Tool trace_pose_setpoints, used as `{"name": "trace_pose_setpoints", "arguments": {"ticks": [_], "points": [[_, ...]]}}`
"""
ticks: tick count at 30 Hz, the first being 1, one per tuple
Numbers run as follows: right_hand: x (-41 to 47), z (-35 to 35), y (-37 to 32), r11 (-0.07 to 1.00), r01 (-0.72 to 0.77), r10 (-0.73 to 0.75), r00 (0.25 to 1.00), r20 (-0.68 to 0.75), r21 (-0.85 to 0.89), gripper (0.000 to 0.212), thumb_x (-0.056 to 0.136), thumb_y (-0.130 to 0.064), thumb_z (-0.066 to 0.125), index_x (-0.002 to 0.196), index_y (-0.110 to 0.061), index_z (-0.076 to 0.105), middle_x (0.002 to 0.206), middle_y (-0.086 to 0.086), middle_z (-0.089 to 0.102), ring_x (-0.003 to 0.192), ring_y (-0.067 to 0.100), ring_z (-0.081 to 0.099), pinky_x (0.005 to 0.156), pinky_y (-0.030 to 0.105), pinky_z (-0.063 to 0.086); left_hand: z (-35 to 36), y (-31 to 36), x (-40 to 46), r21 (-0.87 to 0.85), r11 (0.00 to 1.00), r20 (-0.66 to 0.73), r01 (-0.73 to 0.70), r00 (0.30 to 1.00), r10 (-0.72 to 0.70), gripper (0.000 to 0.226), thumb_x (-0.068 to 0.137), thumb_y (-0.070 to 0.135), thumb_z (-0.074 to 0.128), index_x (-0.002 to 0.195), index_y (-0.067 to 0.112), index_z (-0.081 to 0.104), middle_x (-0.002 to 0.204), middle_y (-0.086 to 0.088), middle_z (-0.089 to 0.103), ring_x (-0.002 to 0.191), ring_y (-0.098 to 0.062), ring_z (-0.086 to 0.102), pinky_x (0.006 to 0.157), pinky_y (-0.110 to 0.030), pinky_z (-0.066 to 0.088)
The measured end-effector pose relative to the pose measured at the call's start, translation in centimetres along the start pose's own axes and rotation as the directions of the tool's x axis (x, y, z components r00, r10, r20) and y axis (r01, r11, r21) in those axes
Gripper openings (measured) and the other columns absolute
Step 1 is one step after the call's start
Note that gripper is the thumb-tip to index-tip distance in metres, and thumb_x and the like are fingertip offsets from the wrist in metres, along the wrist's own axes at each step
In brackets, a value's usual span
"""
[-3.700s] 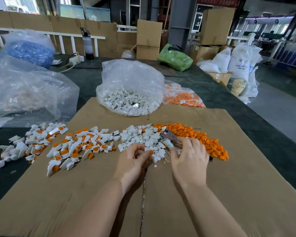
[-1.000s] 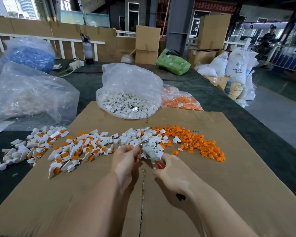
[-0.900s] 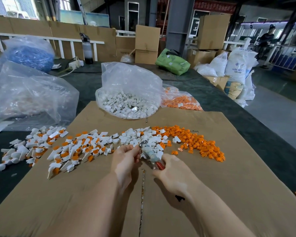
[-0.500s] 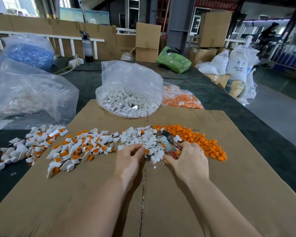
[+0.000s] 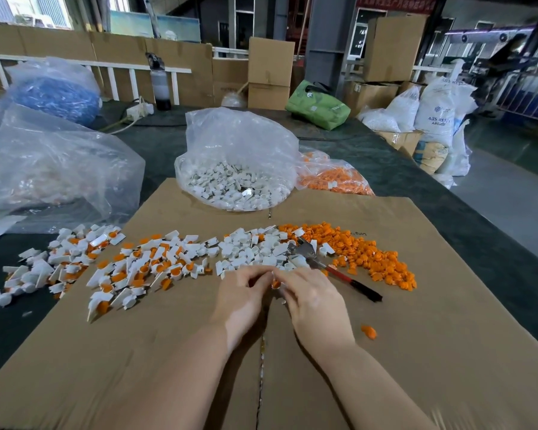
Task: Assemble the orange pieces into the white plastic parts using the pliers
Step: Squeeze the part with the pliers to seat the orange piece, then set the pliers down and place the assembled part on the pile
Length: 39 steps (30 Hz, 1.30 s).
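My left hand [image 5: 243, 293] and my right hand [image 5: 311, 296] meet fingertip to fingertip over the cardboard and pinch one small white part with an orange piece [image 5: 275, 283] between them. The pliers [image 5: 330, 268], metal jaws and red-black handles, lie free on the cardboard to the right of my hands. Behind my hands sits a heap of loose white parts [image 5: 255, 249], and a heap of orange pieces [image 5: 364, 249] spreads to the right. White parts with orange pieces in them [image 5: 137, 268] are spread out to the left.
A cardboard sheet [image 5: 416, 367] covers the dark table. A clear bag of white parts [image 5: 233, 187] and a bag of orange pieces [image 5: 333, 178] stand behind the heaps. A large crumpled bag [image 5: 53, 172] lies at the left. One stray orange piece [image 5: 368, 332] lies near my right wrist.
My right hand has let go of the pliers, which now lie on the cardboard. It has moved left to join my left hand on the small part.
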State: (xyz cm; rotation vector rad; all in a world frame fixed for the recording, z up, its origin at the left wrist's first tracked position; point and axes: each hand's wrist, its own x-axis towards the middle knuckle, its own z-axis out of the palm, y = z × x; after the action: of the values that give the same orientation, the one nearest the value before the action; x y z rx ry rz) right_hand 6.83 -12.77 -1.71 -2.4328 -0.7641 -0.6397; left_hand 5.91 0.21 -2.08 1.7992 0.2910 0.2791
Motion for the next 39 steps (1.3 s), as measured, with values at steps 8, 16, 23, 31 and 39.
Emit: {"name": "trace_pose_setpoints", "arguments": {"ticks": [8,16,23,31,39], "points": [[-0.4,0.4,0.0,0.984,-0.077,0.085,0.995,-0.045,0.158,0.008,0.076,0.000,0.073,0.077,-0.008,0.072,0.076,0.003,0.069,0.072,0.020,0.065,0.066,0.025,0.049,-0.1,0.0,-1.1,0.154,0.983,0.102,-0.099,0.991,0.084,0.036,0.076,0.008,0.073,0.101,0.033,0.067,0.093,0.015,0.065,0.087,-0.003,0.059,0.078,-0.008,0.042],[-0.9,0.1,0.1,0.976,-0.099,0.116,0.990,-0.082,0.193,0.011,0.079,0.000,0.069,0.087,-0.007,0.071,0.082,0.002,0.069,0.079,0.020,0.065,0.069,0.029,0.052,0.1,0.1,-1.1,0.199,0.966,0.073,-0.165,0.985,0.153,0.034,0.075,0.008,0.076,0.103,0.027,0.069,0.082,0.019,0.063,0.078,0.000,0.059,0.072,-0.007,0.043],[-0.8,0.0,-0.1,0.985,-0.068,0.074,0.997,-0.031,0.162,0.010,0.074,-0.001,0.075,0.079,-0.010,0.072,0.079,0.001,0.067,0.077,0.017,0.064,0.069,0.019,0.044,0.3,-0.1,-1.0,0.239,0.956,0.064,-0.171,0.985,0.160,0.033,0.075,0.007,0.075,0.101,0.026,0.070,0.082,0.020,0.061,0.077,0.001,0.056,0.070,-0.003,0.040],[-0.9,0.0,-0.3,0.995,-0.033,0.038,0.997,-0.062,0.093,0.012,0.071,0.000,0.075,0.071,-0.007,0.065,0.072,0.002,0.063,0.070,0.021,0.062,0.056,0.027,0.049,0.5,-0.4,-1.3,0.284,0.936,0.052,-0.210,0.978,0.204,0.034,0.073,0.005,0.075,0.102,0.022,0.072,0.089,0.016,0.065,0.081,0.005,0.056,0.070,0.004,0.034],[-0.9,0.0,-0.4,0.996,-0.047,0.054,0.995,-0.088,0.077,0.016,0.068,-0.001,0.079,0.069,-0.010,0.066,0.068,-0.001,0.062,0.068,0.018,0.062,0.053,0.025,0.048,0.5,-0.3,-1.4,0.317,0.921,0.038,-0.227,0.973,0.227,0.033,0.076,0.004,0.074,0.105,0.019,0.071,0.091,0.015,0.062,0.085,0.002,0.054,0.072,0.007,0.032]]}}
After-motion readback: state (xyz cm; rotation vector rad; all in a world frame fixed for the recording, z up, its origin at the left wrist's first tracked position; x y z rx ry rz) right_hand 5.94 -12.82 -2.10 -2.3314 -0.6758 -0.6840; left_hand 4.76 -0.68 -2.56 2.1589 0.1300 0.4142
